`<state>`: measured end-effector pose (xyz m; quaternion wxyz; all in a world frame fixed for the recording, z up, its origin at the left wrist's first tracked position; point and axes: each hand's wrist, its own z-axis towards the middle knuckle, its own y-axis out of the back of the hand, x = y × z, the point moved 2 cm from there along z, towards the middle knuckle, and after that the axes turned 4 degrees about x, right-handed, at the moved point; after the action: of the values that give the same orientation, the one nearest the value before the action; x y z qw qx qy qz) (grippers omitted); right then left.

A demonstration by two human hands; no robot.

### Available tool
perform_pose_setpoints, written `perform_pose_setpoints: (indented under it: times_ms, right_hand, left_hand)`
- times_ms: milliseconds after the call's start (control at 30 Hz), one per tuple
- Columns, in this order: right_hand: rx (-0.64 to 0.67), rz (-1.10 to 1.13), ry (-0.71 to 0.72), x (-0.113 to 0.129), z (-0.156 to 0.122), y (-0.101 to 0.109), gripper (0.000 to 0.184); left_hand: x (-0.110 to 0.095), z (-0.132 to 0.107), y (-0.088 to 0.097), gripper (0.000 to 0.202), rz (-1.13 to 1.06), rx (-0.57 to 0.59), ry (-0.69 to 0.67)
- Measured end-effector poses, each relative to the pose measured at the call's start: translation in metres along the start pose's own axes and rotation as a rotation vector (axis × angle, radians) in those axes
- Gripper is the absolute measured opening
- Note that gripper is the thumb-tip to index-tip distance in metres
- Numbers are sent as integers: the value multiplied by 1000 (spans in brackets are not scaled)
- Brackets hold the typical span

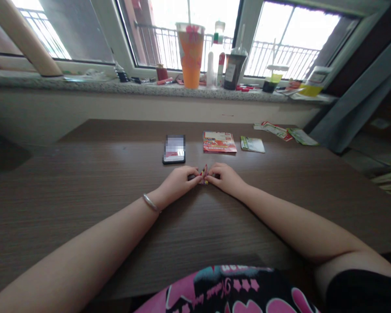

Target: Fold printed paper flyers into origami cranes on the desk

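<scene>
Wood-grain table [84, 182] below bright window sill [133, 87]. My left hand [176, 184] and my right hand [226, 178] meet at table centre. Fingers of both pinched on small folded paper piece [204, 174], one hand per side, probably to keep it pinned against table. My forearms rest on table for steadiness. Phone [173, 150] just beyond hands, screen up, readable at a glance. Red leaflet [219, 142] and green leaflet [252, 144] further right, apart from hands.
</scene>
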<state>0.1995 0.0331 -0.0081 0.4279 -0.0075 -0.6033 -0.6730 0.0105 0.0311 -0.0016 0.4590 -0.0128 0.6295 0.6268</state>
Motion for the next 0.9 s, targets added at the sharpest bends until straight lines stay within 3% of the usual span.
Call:
perform_pose_setpoints:
  times_ms: [100, 267, 533, 733, 900]
  right_hand:
    - [36, -31, -26, 1, 1, 1, 17]
    - [105, -107, -189, 3, 3, 4, 25]
    - [134, -194, -209, 6, 5, 3, 27]
    - [98, -207, -209, 9, 4, 3, 23]
    - [31, -93, -227, 9, 1, 2, 23]
  left_hand:
    - [2, 2, -1, 22, -1, -24, 11]
    - [0, 6, -3, 17, 63, -70, 18]
    - [-5, 9, -3, 16, 170, -69, 10]
    - [-6, 10, -2, 17, 207, -52, 35]
    - [-9, 8, 0, 18, 247, -48, 79]
